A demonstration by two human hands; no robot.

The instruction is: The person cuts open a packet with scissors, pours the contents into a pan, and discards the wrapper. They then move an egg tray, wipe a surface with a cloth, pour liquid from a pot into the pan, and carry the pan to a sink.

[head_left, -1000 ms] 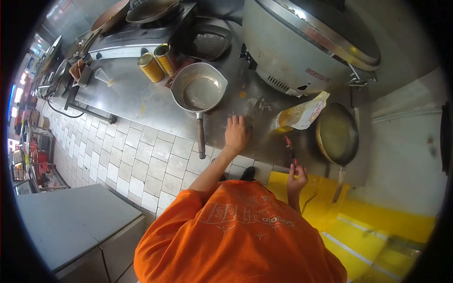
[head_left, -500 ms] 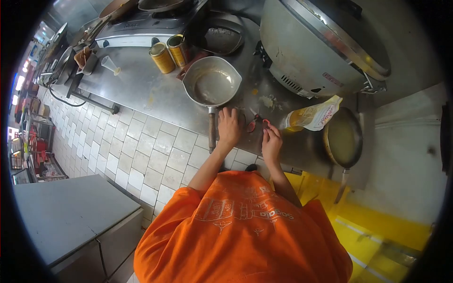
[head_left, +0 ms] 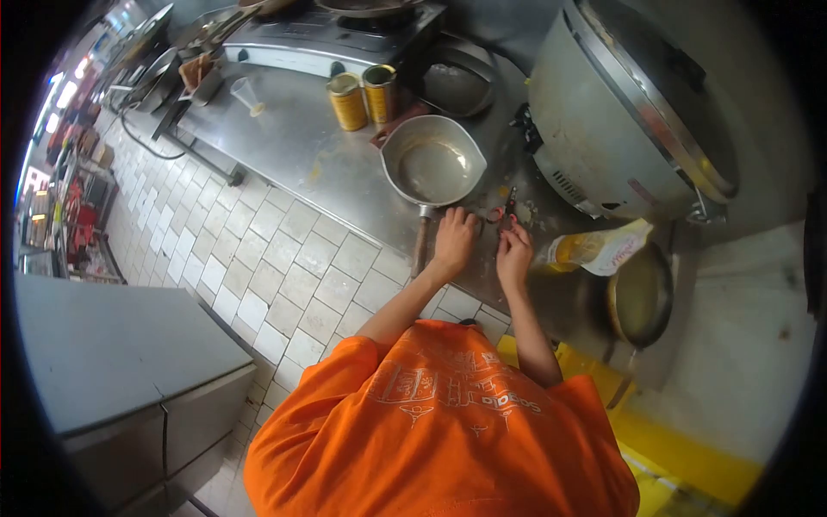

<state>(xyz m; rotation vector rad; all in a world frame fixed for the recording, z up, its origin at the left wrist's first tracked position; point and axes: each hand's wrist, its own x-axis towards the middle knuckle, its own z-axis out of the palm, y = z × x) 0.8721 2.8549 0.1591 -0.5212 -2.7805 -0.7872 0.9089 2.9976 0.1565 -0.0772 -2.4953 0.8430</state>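
Observation:
Scissors with red handles lie at the counter's front, blades pointing toward the rice cooker. My right hand pinches one of their handle loops. My left hand rests on the counter's edge, fingers stretched forward and a little apart, with nothing visibly in it. Just left of it is the wooden handle of a metal saucepan, which has a pale, shiny inside. To the right of my right hand, a pouch of yellow liquid lies beside a frying pan.
A large rice cooker stands at the back right. Two yellow cans and a dark tray sit behind the saucepan, near a gas stove. A clear plastic cup stands farther left. A grey cabinet is behind at left.
The view has swung so the counter's things appear farther right. The scissors have turned, their blades now pointing more straight away from me. My left hand stays beside the saucepan handle.

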